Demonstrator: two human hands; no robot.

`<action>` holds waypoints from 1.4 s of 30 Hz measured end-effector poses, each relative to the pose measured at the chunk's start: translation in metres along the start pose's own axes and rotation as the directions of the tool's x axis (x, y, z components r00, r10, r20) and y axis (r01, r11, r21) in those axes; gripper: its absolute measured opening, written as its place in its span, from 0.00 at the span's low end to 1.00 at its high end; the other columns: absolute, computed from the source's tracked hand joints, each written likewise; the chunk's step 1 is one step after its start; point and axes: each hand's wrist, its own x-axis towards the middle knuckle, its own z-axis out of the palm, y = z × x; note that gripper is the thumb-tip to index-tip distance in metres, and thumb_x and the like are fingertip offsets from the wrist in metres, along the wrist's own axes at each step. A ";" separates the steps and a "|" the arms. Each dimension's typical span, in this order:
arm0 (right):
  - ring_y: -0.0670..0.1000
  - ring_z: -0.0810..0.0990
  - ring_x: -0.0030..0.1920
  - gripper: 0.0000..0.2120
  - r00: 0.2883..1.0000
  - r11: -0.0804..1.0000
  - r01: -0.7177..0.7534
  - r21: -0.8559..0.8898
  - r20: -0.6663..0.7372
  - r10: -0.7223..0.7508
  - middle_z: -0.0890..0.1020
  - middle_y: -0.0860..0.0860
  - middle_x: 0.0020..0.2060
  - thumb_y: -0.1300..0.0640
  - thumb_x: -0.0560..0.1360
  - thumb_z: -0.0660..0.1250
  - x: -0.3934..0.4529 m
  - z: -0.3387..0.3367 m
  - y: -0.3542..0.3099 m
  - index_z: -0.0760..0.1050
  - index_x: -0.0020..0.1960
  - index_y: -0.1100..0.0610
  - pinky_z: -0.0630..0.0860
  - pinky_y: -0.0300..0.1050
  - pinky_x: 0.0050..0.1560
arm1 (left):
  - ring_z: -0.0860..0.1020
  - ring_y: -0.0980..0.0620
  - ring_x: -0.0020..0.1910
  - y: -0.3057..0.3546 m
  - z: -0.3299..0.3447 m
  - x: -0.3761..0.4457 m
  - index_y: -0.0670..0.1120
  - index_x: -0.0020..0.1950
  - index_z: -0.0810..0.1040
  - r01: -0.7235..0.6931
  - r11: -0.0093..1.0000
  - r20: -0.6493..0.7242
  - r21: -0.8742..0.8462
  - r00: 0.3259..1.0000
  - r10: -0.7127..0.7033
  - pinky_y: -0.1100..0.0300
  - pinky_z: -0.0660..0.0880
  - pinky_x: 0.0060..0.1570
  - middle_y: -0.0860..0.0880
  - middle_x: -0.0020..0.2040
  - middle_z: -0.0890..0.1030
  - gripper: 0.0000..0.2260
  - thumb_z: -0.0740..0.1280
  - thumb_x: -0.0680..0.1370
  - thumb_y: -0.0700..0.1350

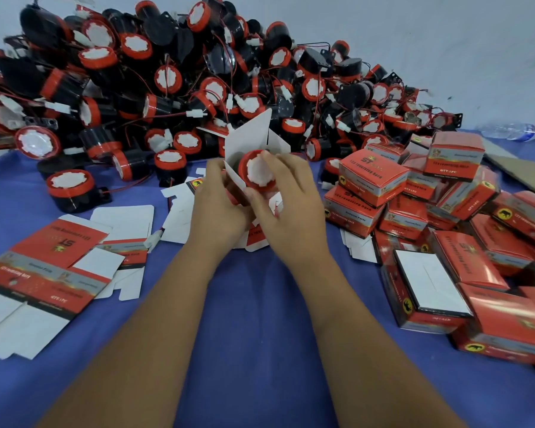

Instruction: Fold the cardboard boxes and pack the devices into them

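Observation:
My left hand (218,205) grips a half-folded cardboard box (254,140) whose white flaps stand open and point away from me. My right hand (291,208) holds a red-rimmed round device (257,173) with a white face, set in the mouth of that box. Both hands meet above the blue cloth in the middle of the view. The lower part of the box is hidden behind my fingers.
A big heap of black and red devices (167,81) with wires fills the back. Flat unfolded boxes (53,267) lie at the left, several closed red boxes (445,217) pile up at the right. A plastic bottle (513,131) lies at the far right.

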 end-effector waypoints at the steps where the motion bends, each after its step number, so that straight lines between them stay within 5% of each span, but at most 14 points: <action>1: 0.54 0.75 0.61 0.20 0.998 0.998 -0.008 -0.062 0.056 0.012 0.75 0.55 0.63 0.55 0.77 0.68 0.000 0.000 0.000 0.74 0.68 0.59 0.71 0.47 0.62 | 0.81 0.48 0.51 0.000 0.000 0.000 0.57 0.58 0.66 0.013 1.000 0.000 0.027 1.000 -0.013 0.52 0.80 0.46 0.52 0.53 0.81 0.23 0.74 0.71 0.42; 5: 0.52 0.71 0.61 0.21 0.958 0.942 -0.036 -0.334 0.256 0.127 0.73 0.47 0.65 0.46 0.80 0.55 -0.001 0.002 0.005 0.75 0.67 0.50 0.60 0.47 0.60 | 0.77 0.44 0.55 -0.003 0.002 0.004 0.50 0.59 0.68 0.044 0.987 0.002 0.154 0.999 -0.045 0.44 0.77 0.54 0.47 0.55 0.79 0.22 0.75 0.71 0.43; 7: 0.47 0.69 0.61 0.19 0.956 0.976 -0.080 -0.204 0.263 0.133 0.72 0.46 0.67 0.49 0.81 0.55 -0.002 0.002 0.006 0.75 0.68 0.51 0.62 0.46 0.60 | 0.78 0.45 0.56 -0.003 0.003 0.006 0.49 0.61 0.69 0.088 0.988 -0.008 0.124 0.996 -0.088 0.44 0.78 0.55 0.48 0.56 0.80 0.21 0.74 0.72 0.44; 10: 0.30 0.67 0.56 0.16 0.989 0.983 -0.137 0.119 0.069 0.130 0.67 0.49 0.67 0.60 0.80 0.62 -0.001 0.003 0.003 0.74 0.67 0.57 0.70 0.31 0.53 | 0.78 0.49 0.56 -0.001 0.000 0.007 0.54 0.59 0.71 0.164 0.985 -0.080 -0.047 0.983 -0.168 0.46 0.78 0.56 0.51 0.55 0.79 0.18 0.72 0.72 0.44; 13: 0.39 0.73 0.46 0.14 0.962 0.958 -0.256 0.129 -0.060 0.265 0.71 0.50 0.61 0.59 0.79 0.64 0.001 0.003 0.002 0.73 0.65 0.56 0.74 0.37 0.42 | 0.75 0.45 0.61 0.002 -0.003 0.009 0.57 0.57 0.73 0.214 0.971 -0.143 -0.107 0.963 -0.228 0.44 0.76 0.60 0.53 0.53 0.77 0.15 0.66 0.71 0.46; 16: 0.46 0.75 0.39 0.05 0.927 0.925 -0.376 0.055 0.033 0.374 0.78 0.48 0.47 0.58 0.80 0.62 0.002 0.000 0.004 0.74 0.53 0.52 0.75 0.49 0.40 | 0.74 0.44 0.63 0.006 -0.003 0.010 0.62 0.48 0.73 0.248 0.952 -0.144 -0.180 0.951 -0.275 0.43 0.75 0.61 0.58 0.50 0.74 0.08 0.63 0.69 0.53; 19: 0.44 0.74 0.33 0.08 0.904 0.907 -0.415 0.070 0.150 0.401 0.78 0.43 0.33 0.58 0.79 0.63 0.003 0.001 0.000 0.77 0.43 0.51 0.70 0.41 0.35 | 0.71 0.48 0.62 0.003 -0.001 0.009 0.59 0.49 0.74 0.194 0.974 -0.168 -0.114 0.963 -0.212 0.44 0.73 0.63 0.59 0.48 0.74 0.05 0.65 0.75 0.56; 22: 0.46 0.75 0.32 0.18 0.850 0.816 -0.524 0.243 0.210 0.483 0.79 0.47 0.29 0.52 0.81 0.61 0.002 0.004 -0.010 0.78 0.36 0.57 0.73 0.47 0.34 | 0.71 0.46 0.63 -0.001 0.000 0.008 0.58 0.53 0.72 0.166 0.985 -0.180 -0.042 0.969 -0.171 0.44 0.73 0.63 0.59 0.48 0.74 0.07 0.65 0.78 0.57; 25: 0.42 0.73 0.27 0.21 0.799 0.652 -0.579 0.490 0.185 0.572 0.76 0.43 0.23 0.51 0.83 0.59 0.005 0.002 -0.014 0.79 0.36 0.59 0.70 0.37 0.31 | 0.73 0.43 0.64 0.003 0.000 0.008 0.59 0.54 0.74 0.180 0.981 -0.154 -0.068 0.970 -0.189 0.43 0.73 0.63 0.54 0.52 0.76 0.06 0.64 0.77 0.56; 29: 0.46 0.68 0.33 0.12 0.893 0.876 -0.446 0.185 0.016 0.451 0.71 0.44 0.30 0.55 0.79 0.62 0.004 0.000 -0.006 0.75 0.37 0.54 0.65 0.44 0.34 | 0.73 0.42 0.63 0.011 -0.002 0.004 0.57 0.54 0.78 0.256 0.949 -0.150 -0.186 0.947 -0.285 0.41 0.74 0.62 0.48 0.57 0.78 0.15 0.58 0.71 0.51; 32: 0.45 0.72 0.39 0.09 0.949 0.954 -0.291 -0.071 0.101 0.298 0.74 0.42 0.40 0.55 0.79 0.61 -0.002 0.003 -0.005 0.80 0.49 0.51 0.67 0.39 0.34 | 0.74 0.43 0.62 0.011 -0.003 0.003 0.59 0.48 0.76 0.249 0.949 -0.130 -0.193 0.952 -0.276 0.42 0.75 0.61 0.48 0.57 0.79 0.07 0.63 0.72 0.52; 42: 0.51 0.78 0.42 0.10 0.841 0.932 -0.257 -0.256 0.415 0.346 0.81 0.46 0.44 0.51 0.78 0.57 -0.002 0.009 -0.001 0.72 0.57 0.45 0.72 0.45 0.34 | 0.79 0.53 0.56 0.005 -0.001 0.005 0.55 0.62 0.76 0.164 0.975 -0.116 -0.150 0.977 -0.182 0.55 0.78 0.56 0.55 0.55 0.80 0.16 0.69 0.75 0.49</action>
